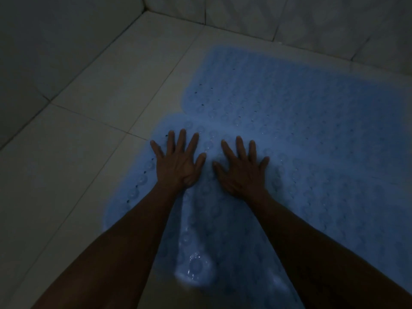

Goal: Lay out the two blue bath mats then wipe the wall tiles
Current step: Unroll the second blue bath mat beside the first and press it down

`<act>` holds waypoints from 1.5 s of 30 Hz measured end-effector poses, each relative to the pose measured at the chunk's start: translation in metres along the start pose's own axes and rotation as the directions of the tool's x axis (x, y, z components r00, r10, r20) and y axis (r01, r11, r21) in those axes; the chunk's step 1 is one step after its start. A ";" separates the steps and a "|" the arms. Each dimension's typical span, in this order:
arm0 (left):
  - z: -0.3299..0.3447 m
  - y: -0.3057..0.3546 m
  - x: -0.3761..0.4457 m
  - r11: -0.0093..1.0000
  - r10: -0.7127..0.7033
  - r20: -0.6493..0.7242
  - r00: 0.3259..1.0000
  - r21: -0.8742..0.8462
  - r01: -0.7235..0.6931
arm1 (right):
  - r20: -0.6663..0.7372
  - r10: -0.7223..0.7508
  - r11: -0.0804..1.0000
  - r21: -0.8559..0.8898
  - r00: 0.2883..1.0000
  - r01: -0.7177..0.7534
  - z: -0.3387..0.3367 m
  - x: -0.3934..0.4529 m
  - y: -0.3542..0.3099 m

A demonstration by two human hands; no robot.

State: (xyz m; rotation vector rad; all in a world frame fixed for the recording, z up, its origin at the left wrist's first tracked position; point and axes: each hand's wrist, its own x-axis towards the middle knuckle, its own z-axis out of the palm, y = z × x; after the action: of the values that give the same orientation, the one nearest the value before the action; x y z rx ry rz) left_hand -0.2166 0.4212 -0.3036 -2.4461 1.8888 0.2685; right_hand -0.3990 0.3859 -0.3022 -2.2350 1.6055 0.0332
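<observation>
Two blue bath mats with suction-cup bumps lie on the pale tiled floor in dim light. The near mat (pixel 200 230) runs from the bottom of the view up under my hands. The far mat (pixel 278 90) lies beyond it toward the wall and seems to meet or overlap it. My left hand (pixel 178 162) rests flat on the near mat with fingers spread. My right hand (pixel 242 169) lies flat beside it, fingers also spread, palm down. Neither hand holds anything.
Grey wall tiles (pixel 312 16) rise at the back and along the left (pixel 44 41), meeting in a corner at the top. Bare floor tiles (pixel 78 130) with dark grout lines stretch left of the mats.
</observation>
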 end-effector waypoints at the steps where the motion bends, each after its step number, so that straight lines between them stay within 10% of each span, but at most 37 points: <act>1: 0.004 -0.002 0.000 0.999 -0.005 -0.011 1.000 -0.039 0.004 | -0.011 0.001 1.000 -0.014 1.000 -0.001 0.004 -0.001 0.001; 29: 0.010 -0.003 0.006 0.994 -0.051 -0.024 0.998 -0.096 0.048 | -0.253 0.003 0.997 -0.070 0.968 -0.021 0.029 -0.002 0.002; 45: 0.025 -0.008 -0.087 0.983 -0.062 0.016 0.998 -0.170 0.064 | -0.067 0.050 0.999 0.022 0.996 -0.048 0.041 -0.091 -0.011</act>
State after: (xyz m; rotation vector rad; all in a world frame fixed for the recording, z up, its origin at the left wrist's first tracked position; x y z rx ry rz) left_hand -0.2324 0.5095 -0.3148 -2.6004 1.8525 0.4583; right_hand -0.4117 0.4852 -0.3147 -2.2030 1.6885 -0.0461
